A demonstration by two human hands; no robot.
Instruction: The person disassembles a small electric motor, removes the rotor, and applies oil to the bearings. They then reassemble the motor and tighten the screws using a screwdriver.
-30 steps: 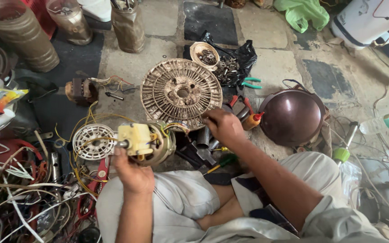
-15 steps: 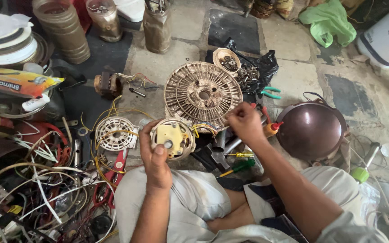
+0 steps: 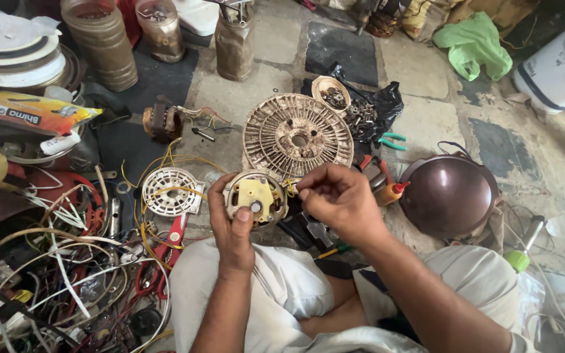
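Note:
My left hand (image 3: 231, 225) holds a small round motor (image 3: 256, 197) with a yellow plastic plate on its face, thumb resting on the front. My right hand (image 3: 338, 196) is at the motor's right edge, fingertips pinched on the yellow wires (image 3: 291, 188) coming out of it. Just beyond the motor lies a large dirty round finned disc (image 3: 297, 134). A white round slotted cover (image 3: 170, 191) sits on the floor to the left of the motor, with yellow wire looped over it.
A brown dome-shaped cover (image 3: 449, 195) lies at the right, a small orange-capped bottle (image 3: 390, 193) beside it. A tangle of wires (image 3: 53, 274), red cutters (image 3: 168, 248) and a coil block (image 3: 163, 122) are at the left. A black bag with parts (image 3: 367, 111) and green-handled pliers (image 3: 390, 140) are behind.
My left hand has lifted the motor closer and turned its yellow face up. My right hand has come left from the floor by the tools to the motor's wires.

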